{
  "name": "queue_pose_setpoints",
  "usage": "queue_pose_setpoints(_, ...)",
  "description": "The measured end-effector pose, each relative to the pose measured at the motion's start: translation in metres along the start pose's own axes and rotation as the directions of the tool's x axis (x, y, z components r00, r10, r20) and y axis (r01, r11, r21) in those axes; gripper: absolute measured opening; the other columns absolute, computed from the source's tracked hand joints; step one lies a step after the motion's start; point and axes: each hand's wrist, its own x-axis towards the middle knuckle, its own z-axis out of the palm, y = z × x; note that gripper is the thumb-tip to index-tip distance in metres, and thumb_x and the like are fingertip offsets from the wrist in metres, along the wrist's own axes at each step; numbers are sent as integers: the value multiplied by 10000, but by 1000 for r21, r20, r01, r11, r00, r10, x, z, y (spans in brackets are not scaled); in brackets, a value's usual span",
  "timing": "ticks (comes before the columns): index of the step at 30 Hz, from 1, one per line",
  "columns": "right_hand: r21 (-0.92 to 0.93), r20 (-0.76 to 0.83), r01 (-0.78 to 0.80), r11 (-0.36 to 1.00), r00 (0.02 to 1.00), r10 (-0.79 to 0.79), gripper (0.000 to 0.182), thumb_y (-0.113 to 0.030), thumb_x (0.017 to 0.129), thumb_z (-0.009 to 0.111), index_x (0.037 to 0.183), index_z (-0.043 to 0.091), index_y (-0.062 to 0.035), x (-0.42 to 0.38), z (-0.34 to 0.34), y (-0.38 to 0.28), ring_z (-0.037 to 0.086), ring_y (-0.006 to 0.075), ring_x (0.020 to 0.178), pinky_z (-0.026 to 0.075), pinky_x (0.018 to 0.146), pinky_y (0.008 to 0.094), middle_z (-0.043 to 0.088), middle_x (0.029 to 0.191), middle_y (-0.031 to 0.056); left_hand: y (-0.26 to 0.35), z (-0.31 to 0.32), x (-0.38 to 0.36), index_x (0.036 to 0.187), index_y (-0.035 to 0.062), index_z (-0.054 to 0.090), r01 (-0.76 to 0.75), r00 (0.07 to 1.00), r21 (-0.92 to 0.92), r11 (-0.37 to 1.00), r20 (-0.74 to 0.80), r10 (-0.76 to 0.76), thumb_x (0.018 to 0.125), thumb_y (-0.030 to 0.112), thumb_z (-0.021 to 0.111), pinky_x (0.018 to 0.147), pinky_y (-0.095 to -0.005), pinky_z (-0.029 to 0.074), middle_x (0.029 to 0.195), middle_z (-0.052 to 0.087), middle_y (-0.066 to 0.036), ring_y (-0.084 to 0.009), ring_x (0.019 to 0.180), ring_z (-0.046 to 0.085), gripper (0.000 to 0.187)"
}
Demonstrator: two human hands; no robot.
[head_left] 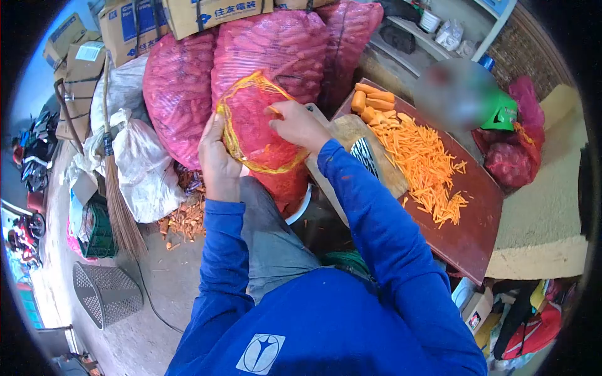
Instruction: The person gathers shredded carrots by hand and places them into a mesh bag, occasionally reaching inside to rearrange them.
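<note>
My left hand (219, 156) is closed on the yellow-edged rim of a red mesh bag (257, 128), holding its mouth open. The lower part of the bag hangs into a white-rimmed container (301, 210) between my legs. Over the bag's mouth, my right hand (300, 125) pinches what looks like a small orange carrot piece (273, 111). Close to my right forearm lies a wooden cutting board (390, 177) with a black-and-white patterned object (364, 156) on it, partly hidden by the sleeve. Carrot sticks (429, 169) are heaped beside the board, with peeled carrots (374, 100) behind them.
Large mesh sacks (269, 53) stand ahead, below cardboard boxes (216, 12). To the left are a broom (116, 188), a white sack (147, 169), peelings (188, 219) and a grey plastic basket (106, 294). The carrots rest on a dark red table (464, 244). A mesh bag of onion-like bulbs (509, 164) lies right.
</note>
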Motion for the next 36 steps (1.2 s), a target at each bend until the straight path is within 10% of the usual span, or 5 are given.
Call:
queue_pose_setpoints(6, -93, 75, 157, 983, 986, -151, 329, -30, 801, 642, 1123, 687, 25, -27, -3, -13, 704, 280, 956, 531, 857, 369, 720, 1031, 203, -5, -4, 4, 1333, -21, 549, 64, 997, -25, 998, 48, -63, 1032, 142, 492, 1030, -420, 503, 1291, 634, -149, -269, 1149, 638, 347)
queue_pose_setpoints(12, 38, -359, 287, 957, 898, -255, 300, 9, 817, 639, 1110, 702, -8, -121, -73, -19, 676, 268, 1024, 513, 908, 347, 711, 1079, 156, 7, 0, -22, 1297, -18, 574, -50, 983, 216, 975, 185, 9, 1040, 169, 490, 1049, -440, 494, 1298, 635, -157, -276, 1183, 625, 329)
queue_pose_setpoints(16, -102, -525, -91, 991, 851, 24, 331, -72, 840, 675, 1165, 679, -8, -231, -137, 26, 616, 308, 1152, 467, 999, 363, 662, 1197, 181, 12, -15, -11, 1301, -20, 578, 187, 981, 7, 982, 48, -187, 1040, 163, 503, 1052, -426, 490, 1303, 635, -148, -264, 1186, 623, 327)
queue_pose_setpoints(22, -331, -830, -750, 573, 521, 202, 666, -291, 882, 709, 1379, 464, 78, -437, -192, 162, 493, 459, 1246, 391, 1071, 483, 505, 1337, 290, 6, -4, -36, 1332, -26, 557, -53, 979, 342, 938, 201, -18, 1045, 178, 509, 1051, -400, 492, 1320, 623, -138, -239, 1204, 609, 356)
queue_pose_setpoints(36, -236, -842, -668, 706, 503, 194, 652, -448, 980, 544, 1428, 447, 16, -310, -202, 208, 387, 481, 1328, 317, 1106, 559, 354, 1473, 296, -5, 24, -66, 1395, -57, 483, -315, 913, 639, 701, 407, 40, 1009, 96, 534, 1041, -339, 471, 1344, 584, -116, -190, 1187, 587, 418)
